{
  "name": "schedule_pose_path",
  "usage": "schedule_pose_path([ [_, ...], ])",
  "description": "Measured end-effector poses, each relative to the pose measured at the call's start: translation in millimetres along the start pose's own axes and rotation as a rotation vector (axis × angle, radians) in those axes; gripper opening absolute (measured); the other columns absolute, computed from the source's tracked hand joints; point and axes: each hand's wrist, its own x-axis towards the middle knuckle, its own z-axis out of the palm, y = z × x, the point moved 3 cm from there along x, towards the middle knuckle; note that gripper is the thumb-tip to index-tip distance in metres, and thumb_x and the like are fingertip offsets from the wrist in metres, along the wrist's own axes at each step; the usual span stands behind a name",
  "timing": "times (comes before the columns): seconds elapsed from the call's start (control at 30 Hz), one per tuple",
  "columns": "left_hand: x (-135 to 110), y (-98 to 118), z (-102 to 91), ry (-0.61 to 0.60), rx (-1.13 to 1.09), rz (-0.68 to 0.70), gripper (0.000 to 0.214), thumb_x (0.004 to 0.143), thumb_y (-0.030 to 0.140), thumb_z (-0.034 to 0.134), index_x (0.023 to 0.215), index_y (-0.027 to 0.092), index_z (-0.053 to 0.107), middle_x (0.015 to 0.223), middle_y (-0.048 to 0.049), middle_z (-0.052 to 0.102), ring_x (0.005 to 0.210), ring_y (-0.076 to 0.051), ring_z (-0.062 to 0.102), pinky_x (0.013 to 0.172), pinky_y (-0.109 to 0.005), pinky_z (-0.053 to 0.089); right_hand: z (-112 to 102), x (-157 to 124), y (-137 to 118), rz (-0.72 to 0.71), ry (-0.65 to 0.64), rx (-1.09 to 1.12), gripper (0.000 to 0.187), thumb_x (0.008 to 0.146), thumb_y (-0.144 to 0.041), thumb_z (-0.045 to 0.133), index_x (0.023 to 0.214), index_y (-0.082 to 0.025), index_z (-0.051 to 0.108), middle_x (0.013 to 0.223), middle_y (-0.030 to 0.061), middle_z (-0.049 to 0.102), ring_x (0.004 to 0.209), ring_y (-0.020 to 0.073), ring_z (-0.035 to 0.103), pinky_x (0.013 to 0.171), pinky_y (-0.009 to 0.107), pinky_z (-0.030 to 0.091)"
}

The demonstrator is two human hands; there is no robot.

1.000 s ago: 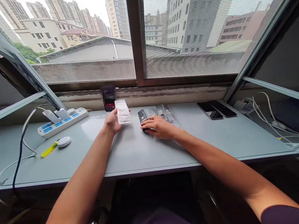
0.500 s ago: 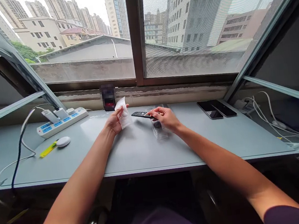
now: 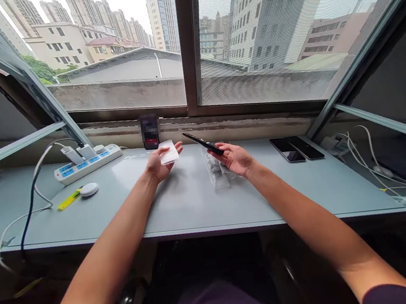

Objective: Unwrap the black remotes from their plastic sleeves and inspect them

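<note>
My left hand [image 3: 158,166] lies open with the palm up and the fingers spread, and a small clear plastic sleeve [image 3: 169,152] rests on it, not pinched. My right hand [image 3: 235,160] is also palm up, but its fingers curve a little under a thin black remote control [image 3: 204,143], which tilts up toward 10 o'clock. From here I am not fully sure if the thumb presses it. A clear plastic bag [image 3: 215,172] lies on the grey table [image 3: 190,200] at 9 o'clock from this hand, just beside it. Further out at 3 o'clock are two black smartphones [image 3: 296,149]. From my left hand, a white power strip [image 3: 88,162] sits at 9 o'clock, and a yellow highlighter [image 3: 68,199] at 8 o'clock. At 12 o'clock stands a small dark object [image 3: 149,131] (it is blurred, so I cannot name it).
</note>
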Motion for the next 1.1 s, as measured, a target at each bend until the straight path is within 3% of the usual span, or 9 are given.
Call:
schedule_pose_path([
  [0.1,-1,-3,1.0,-0.020,0.013,-0.051,0.072,0.089,0.003,0.059,0.160,0.005,0.051,0.137,-0.0210,0.079,0.112,-0.024,0.082,0.070,-0.021,0.064,5,-6,-5,0.035,-0.085,0.043,0.028,0.082,-0.027,0.082,0.106,-0.025,0.068,0.113,0.0115,0.084,0.117,0.0312,0.082,0.102,0.050,0.073],
  [0.3,1,-5,-2.2,0.055,0.048,-0.085,0.068,0.085,0.003,0.062,0.153,0.005,0.057,0.128,-0.0195,0.082,0.077,-0.019,0.078,0.060,-0.023,0.062,14,-18,-14,0.068,-0.274,0.075,0.032,0.086,-0.024,0.084,0.118,-0.022,0.081,0.135,0.0092,0.082,0.134,0.0281,0.074,0.115,0.041,0.066],
  [0.4,0,-5,-1.3,0.069,0.039,-0.098,0.067,0.083,0.004,0.063,0.150,0.005,0.058,0.123,-0.0185,0.083,0.068,-0.017,0.073,0.058,-0.024,0.062,17,-23,-14,0.104,-0.326,0.165,0.033,0.084,-0.017,0.087,0.117,-0.020,0.082,0.131,0.0082,0.082,0.122,0.0220,0.077,0.110,0.028,0.065],
  [0.5,-1,-5,-0.3,0.064,0.051,-0.102,0.064,0.082,0.005,0.064,0.146,0.005,0.061,0.119,-0.0176,0.083,0.068,-0.018,0.073,0.057,-0.024,0.061,21,-27,-12,0.156,-0.346,0.269,0.042,0.081,-0.009,0.089,0.120,-0.018,0.080,0.110,0.0049,0.082,0.097,0.0160,0.078,0.094,0.023,0.068],
  [0.6,0,-5,-0.8,0.049,0.073,-0.105,0.061,0.081,0.006,0.065,0.142,0.005,0.064,0.117,-0.0169,0.083,0.067,-0.018,0.072,0.055,-0.025,0.059,25,-29,-14,0.155,-0.295,0.345,0.045,0.086,-0.005,0.083,0.128,-0.021,0.076,0.100,0.0010,0.077,0.085,0.0144,0.074,0.080,0.025,0.067],
  [0.73,2,-6,-2.3,0.032,0.067,-0.108,0.060,0.080,0.007,0.064,0.140,0.005,0.065,0.118,-0.0170,0.083,0.066,-0.018,0.072,0.053,-0.025,0.059,24,-27,-18,0.234,-0.187,0.419,0.022,0.109,-0.025,0.061,0.126,-0.018,0.074,0.093,0.0040,0.074,0.067,0.0132,0.065,0.048,0.021,0.053],
  [0.87,1,-7,-2.0,0.051,0.065,-0.109,0.059,0.080,0.006,0.065,0.139,0.008,0.064,0.119,-0.0178,0.083,0.069,-0.020,0.073,0.056,-0.027,0.061,19,-23,-19,0.337,-0.159,0.458,0.049,0.120,-0.045,0.033,0.123,-0.015,0.072,0.078,0.0023,0.064,0.048,0.0103,0.048,0.033,0.018,0.037],
  [0.97,0,-7,-0.9,0.058,0.063,-0.107,0.058,0.080,0.007,0.066,0.138,0.010,0.063,0.120,-0.0177,0.083,0.070,-0.020,0.073,0.056,-0.027,0.062,18,-21,-19,0.343,-0.119,0.494,0.046,0.120,-0.046,0.035,0.117,-0.016,0.071,0.074,0.0006,0.060,0.047,0.0102,0.046,0.034,0.018,0.039],
  [1.1,1,-6,-1.9,0.064,0.063,-0.108,0.056,0.082,0.007,0.066,0.138,0.007,0.061,0.117,-0.0180,0.083,0.069,-0.020,0.074,0.057,-0.027,0.062,16,-19,-21,0.284,0.060,0.500,0.026,0.116,-0.041,0.055,0.108,-0.019,0.068,0.068,-0.0023,0.056,0.052,0.0115,0.054,0.041,0.018,0.050],
])
